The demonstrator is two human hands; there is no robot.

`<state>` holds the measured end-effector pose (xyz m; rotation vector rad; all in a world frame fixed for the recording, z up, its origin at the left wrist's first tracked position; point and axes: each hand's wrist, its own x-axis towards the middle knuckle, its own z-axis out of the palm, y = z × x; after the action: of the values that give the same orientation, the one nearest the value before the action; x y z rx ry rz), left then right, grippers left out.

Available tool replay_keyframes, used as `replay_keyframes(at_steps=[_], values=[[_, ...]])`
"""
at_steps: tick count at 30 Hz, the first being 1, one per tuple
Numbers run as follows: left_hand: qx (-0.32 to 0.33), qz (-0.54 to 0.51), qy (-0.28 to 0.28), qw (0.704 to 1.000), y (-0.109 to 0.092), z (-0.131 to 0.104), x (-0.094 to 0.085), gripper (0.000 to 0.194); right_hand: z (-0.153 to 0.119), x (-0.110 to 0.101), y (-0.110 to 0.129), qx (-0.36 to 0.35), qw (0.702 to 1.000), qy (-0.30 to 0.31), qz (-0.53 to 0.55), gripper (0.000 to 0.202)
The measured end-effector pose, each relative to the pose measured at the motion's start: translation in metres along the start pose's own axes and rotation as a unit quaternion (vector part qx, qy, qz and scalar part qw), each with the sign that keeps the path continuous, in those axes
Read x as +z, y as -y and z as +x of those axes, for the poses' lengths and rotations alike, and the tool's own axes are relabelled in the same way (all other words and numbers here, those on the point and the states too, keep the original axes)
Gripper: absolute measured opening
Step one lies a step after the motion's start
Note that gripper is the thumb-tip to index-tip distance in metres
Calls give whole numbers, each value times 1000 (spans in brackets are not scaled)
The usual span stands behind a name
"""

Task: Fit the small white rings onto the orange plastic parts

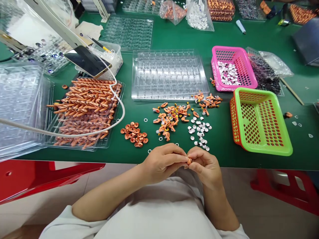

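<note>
My left hand (165, 162) has its thumb and fingertips pinching a small orange piece (189, 161) from one side, and my right hand (208, 167) pinches it from the other, both just over the near edge of the table. A rounded bit shows between my fingertips; the rest is covered, so I can't tell which way the piece points or how its long axis runs. Below the table on my left is a red stool (32, 179) on pale floor tiles (99, 181), and another red plastic stool (286, 186) stands to my right. The green tabletop (174, 36) carries, left to right in front of me, a cluster of copper-coloured cups (134, 134), a spread of curved orange parts (171, 119) and a scatter of white discs (199, 131). As for containers, transparent moulded trays (20, 103) are stacked at far left; beside them another tray is heaped with orange stick-like parts (89, 99), a pale cable (122, 109) looping across it. A phone (87, 61) leans by a transparent bin (117, 56). Next comes a compartmented tray (169, 74), then a pink basket (224, 88) holding white pieces (228, 73), and rightmost a lime-green basket (269, 151) nested in an orange-red one (233, 126).
</note>
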<state>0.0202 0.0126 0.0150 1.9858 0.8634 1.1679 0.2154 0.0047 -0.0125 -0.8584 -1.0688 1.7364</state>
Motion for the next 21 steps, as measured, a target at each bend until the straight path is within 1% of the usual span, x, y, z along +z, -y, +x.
replay_keyframes(at_steps=[7,16,21], values=[[5,6,2,1000,2,-1,1,20,0,-1,-1,11,1000,-9,-4,15],[3,15,2,1000,1,-1,0,17,-1,-1,0,4,1000,-3,-3,18],[-3,22,7,1000,1,-2,-1,17,-2,-2,-2,11,1000,-11,-11,18]])
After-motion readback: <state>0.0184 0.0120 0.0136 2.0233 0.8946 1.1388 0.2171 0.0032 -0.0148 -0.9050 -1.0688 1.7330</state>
